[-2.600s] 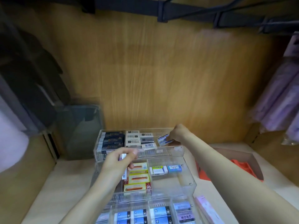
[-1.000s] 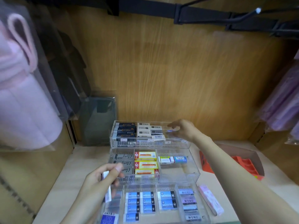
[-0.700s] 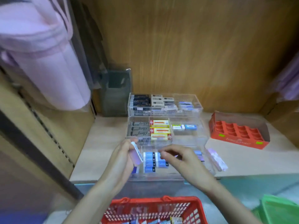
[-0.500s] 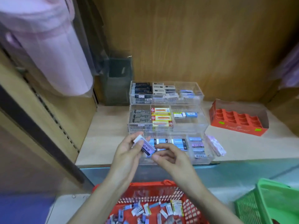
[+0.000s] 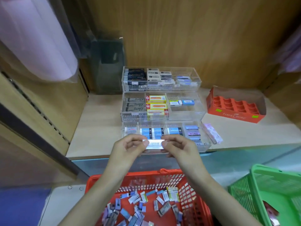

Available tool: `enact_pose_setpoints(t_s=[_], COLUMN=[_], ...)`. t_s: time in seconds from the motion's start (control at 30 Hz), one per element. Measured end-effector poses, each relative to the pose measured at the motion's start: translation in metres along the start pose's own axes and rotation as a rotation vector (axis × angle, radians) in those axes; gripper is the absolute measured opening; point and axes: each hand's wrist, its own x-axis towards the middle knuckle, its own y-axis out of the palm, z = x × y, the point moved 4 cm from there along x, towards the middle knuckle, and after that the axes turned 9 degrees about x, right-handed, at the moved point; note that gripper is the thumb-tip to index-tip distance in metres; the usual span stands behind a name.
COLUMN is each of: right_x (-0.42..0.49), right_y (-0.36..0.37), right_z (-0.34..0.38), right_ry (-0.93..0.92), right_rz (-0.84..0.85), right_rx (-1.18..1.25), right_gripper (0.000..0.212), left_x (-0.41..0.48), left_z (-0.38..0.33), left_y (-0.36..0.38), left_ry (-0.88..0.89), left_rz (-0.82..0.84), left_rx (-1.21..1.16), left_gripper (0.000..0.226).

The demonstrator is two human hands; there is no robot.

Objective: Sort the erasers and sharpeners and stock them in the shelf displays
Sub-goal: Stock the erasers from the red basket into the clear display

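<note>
Head view: a wrapped eraser [image 5: 154,144] is pinched by its two short ends between the left hand [image 5: 127,150] and right hand [image 5: 180,150] near the front clear tray [image 5: 204,144], and is judged light, stiff and slick in its wrapper, best gripped across its long sides.

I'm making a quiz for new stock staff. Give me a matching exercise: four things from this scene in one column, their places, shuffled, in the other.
Things
1 red basket
2 green basket
3 orange box
4 wrapped eraser

Places
A on the shelf, right of the clear display
B pinched between left hand and right hand
C below the shelf edge, under both forearms
D bottom right corner of the view

Pairs: 1-C, 2-D, 3-A, 4-B
</note>
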Motion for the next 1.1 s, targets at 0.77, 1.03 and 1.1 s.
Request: enact_pose_setpoints(t_s=[0.77, 1.03, 1.1], right_x=[0.071, 0.073, 0.066], right_y=[-0.12, -0.117, -0.105], right_z=[-0.012, -0.009, 0.003], right_ry=[-0.084, 0.028, -0.12], right_rz=[0.044, 0.049, -0.013], right_rx=[-1.011, -1.239, -1.272], right_gripper=[0.014, 0.02, 0.018], left_x=[0.007, 0.012, 0.019], left_z=[0.053, 0.037, 0.035], left_y=[0.015, 0.005, -0.009], left_ry=[0.307, 0.321, 0.324], left_rz=[0.176, 0.097, 0.029], left_rx=[1.234, 1.084, 1.095], left_gripper=[0.065, 0.061, 0.059])
